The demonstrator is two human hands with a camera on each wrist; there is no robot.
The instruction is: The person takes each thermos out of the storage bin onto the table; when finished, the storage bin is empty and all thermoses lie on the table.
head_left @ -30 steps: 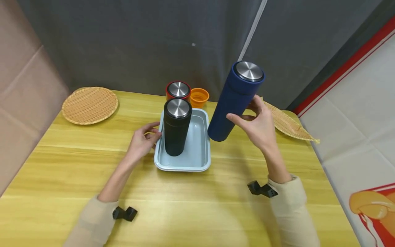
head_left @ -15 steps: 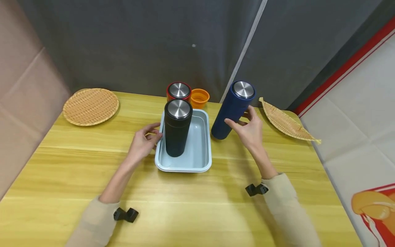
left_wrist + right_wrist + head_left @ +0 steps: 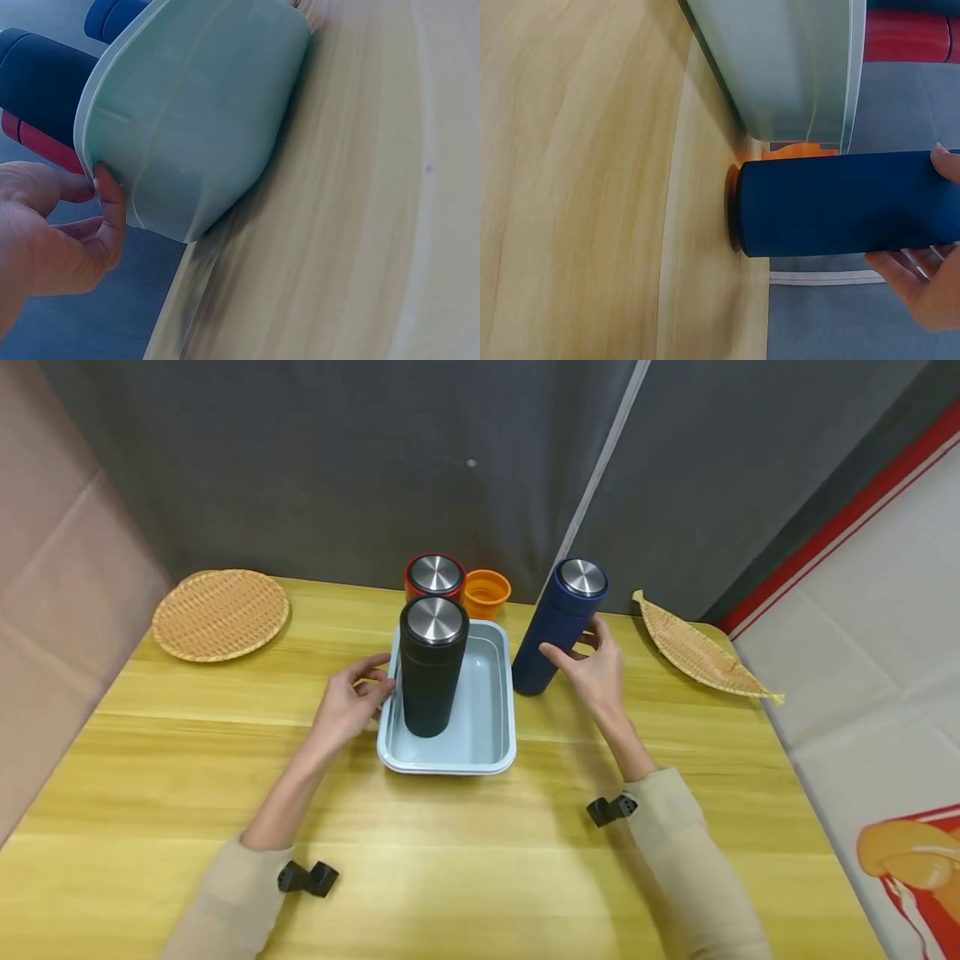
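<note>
My right hand (image 3: 596, 670) grips a navy blue thermos (image 3: 552, 631) with a steel-topped lid, thumb on the near side and fingers behind. In the right wrist view the thermos's base sits right at the tabletop, just right of the tray. With thumb and fingers, my left hand (image 3: 348, 702) pinches the left rim of a light blue plastic tray (image 3: 480, 752); the left wrist view shows its fingertips at the rim. A black thermos (image 3: 431, 681) stands upright inside the tray. Behind it is a red thermos (image 3: 435, 574), mostly hidden.
An orange collapsible cup (image 3: 486, 593) stands behind the tray. A round woven mat (image 3: 221, 614) lies at the back left, a leaf-shaped woven tray (image 3: 701, 652) at the back right. A dark grey curtain (image 3: 300, 468) hangs behind the wooden table (image 3: 442, 877).
My right hand has lowered the navy thermos from the air to the tabletop beside the tray, moving slightly left. The left hand has stayed at the tray's rim.
</note>
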